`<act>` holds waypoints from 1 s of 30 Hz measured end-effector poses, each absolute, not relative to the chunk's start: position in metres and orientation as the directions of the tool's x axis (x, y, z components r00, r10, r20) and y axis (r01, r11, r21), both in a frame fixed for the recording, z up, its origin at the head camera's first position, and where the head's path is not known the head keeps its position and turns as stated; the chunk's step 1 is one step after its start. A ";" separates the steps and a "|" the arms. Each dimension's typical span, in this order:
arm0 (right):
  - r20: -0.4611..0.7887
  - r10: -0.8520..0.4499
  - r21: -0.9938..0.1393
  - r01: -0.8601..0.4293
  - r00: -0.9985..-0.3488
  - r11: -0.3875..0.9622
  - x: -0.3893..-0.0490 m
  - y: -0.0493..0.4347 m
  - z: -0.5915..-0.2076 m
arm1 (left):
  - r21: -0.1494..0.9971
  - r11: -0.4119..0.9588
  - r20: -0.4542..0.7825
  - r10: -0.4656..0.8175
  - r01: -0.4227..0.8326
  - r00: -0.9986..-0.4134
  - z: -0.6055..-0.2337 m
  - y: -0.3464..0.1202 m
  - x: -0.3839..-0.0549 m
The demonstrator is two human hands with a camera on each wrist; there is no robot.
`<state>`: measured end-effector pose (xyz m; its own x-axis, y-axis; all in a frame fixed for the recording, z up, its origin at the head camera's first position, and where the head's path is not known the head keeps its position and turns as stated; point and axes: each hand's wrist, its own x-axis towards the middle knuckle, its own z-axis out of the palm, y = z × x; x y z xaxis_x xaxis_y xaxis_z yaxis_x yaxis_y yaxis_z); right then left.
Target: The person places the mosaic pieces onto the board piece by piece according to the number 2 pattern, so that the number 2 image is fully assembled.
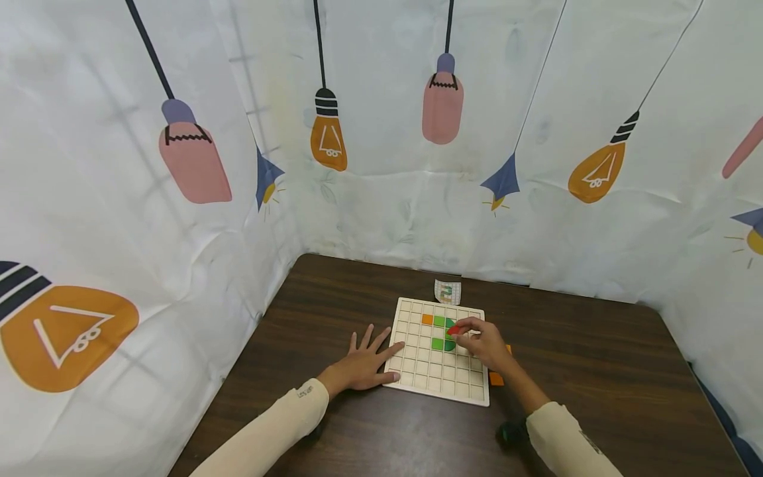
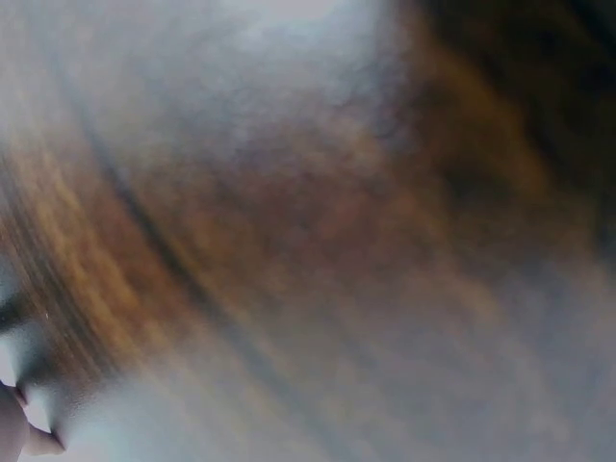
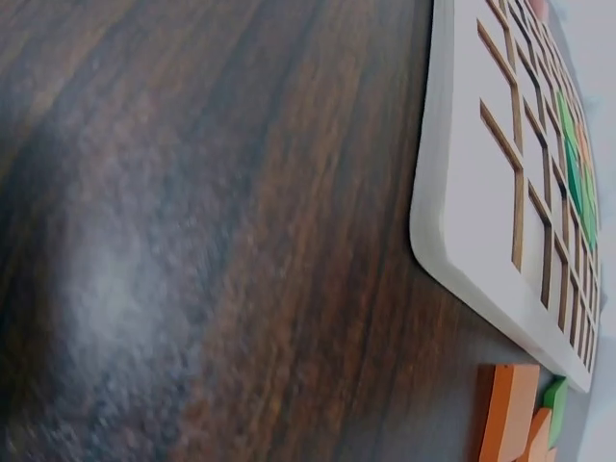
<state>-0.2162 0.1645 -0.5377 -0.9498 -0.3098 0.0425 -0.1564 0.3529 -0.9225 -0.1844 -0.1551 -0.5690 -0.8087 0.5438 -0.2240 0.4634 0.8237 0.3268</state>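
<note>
A pale gridded board lies on the dark wooden table. My left hand rests with fingers spread at its left edge, little finger and thumb overlapping the rim. Between thumb and fingertips, my right hand pinches a small red piece over the upper right part of the grid. Close by in the grid sit an orange square, a light green square, another green square and a dark green rounded piece. Part of the green group is hidden behind the red piece and fingers.
A small printed card lies beyond the board's far edge. Right of the board are orange blocks and a green block, partly under my right forearm in the head view. A patterned white curtain hangs behind the table.
</note>
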 end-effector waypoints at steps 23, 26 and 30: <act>0.027 -0.413 -0.910 -0.193 -0.910 0.366 -0.223 0.147 -0.569 | 0.320 0.828 -0.224 0.539 0.461 -0.812 -0.568 -0.155 -0.183; 0.037 -0.410 -0.902 -0.208 -0.911 0.379 -0.223 0.143 -0.572 | 0.321 0.828 -0.221 0.538 0.461 -0.813 -0.567 -0.154 -0.183; 0.016 -0.397 -0.902 -0.185 -0.918 0.391 -0.223 0.139 -0.574 | 0.318 0.829 -0.224 0.537 0.459 -0.813 -0.566 -0.154 -0.183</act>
<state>-0.2225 0.1389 -0.5737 -0.9178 -0.3967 0.0159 -0.1847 0.3910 -0.9017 -0.1831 -0.1541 -0.5663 -0.8135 0.5367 -0.2240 0.4595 0.8292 0.3183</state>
